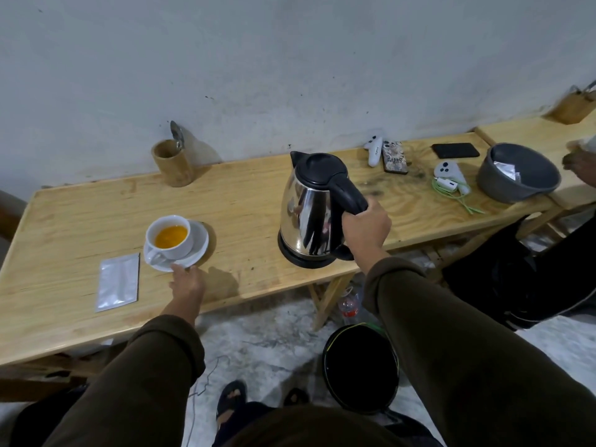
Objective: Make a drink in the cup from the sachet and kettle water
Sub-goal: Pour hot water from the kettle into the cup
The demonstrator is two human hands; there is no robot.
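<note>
Cup (171, 237) of orange drink sits on a saucer (196, 253) whose near rim the left hand (187, 282) touches, fingers apart. Right hand (366, 225) fingers clamp the kettle (309, 208) handle, upright near the table (80, 324) front edge. Bare wood lies between them.

Location: a bare, makeshift indoor work area, not a fitted kitchen. Evidence: a plain plywood bench (245, 201) against a stained, scuffed wall (290, 59); rough concrete floor (271, 337); phones (455, 150) and controllers (374, 151) left beside a kettle (309, 208).
</note>
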